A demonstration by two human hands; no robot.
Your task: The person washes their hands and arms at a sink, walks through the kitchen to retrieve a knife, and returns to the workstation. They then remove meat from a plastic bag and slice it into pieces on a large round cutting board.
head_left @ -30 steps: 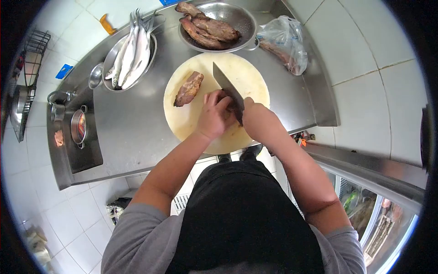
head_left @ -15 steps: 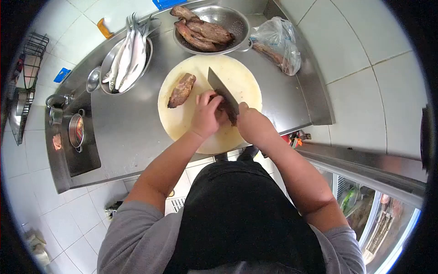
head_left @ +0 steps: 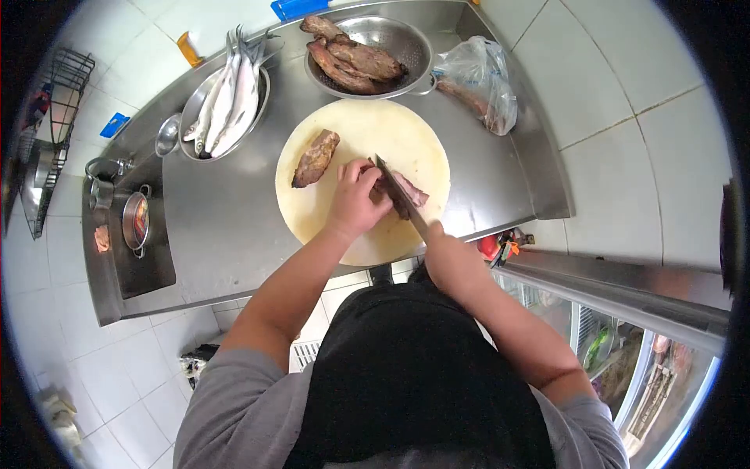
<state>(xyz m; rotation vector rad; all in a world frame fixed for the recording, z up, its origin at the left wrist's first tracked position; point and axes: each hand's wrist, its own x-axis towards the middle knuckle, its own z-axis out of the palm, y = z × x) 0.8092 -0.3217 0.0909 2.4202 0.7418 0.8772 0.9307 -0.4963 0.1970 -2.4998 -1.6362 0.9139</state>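
Note:
My right hand (head_left: 455,264) is wrapped round the handle of a cleaver (head_left: 402,195), its blade upright against a piece of meat. Fingers of my left hand (head_left: 357,199) are bent over that same meat, just left of the blade, and partly cover it. On the blade's right side lies cut meat (head_left: 412,190), pinkish inside. Another browned piece of meat (head_left: 316,159) rests on the left part of the round pale cutting board (head_left: 301,215), apart from both hands.
Behind the board stands a colander (head_left: 418,48) of browned meat, with a plastic bag (head_left: 488,78) of meat to its right. A bowl (head_left: 190,105) of fish is at the back left, near a sink (head_left: 152,266). Tiled wall borders the counter.
The blade has turned to stand steeper over the meat, and my right hand has moved slightly right and toward me. Cut meat now shows right of the blade. My left hand stays on the meat.

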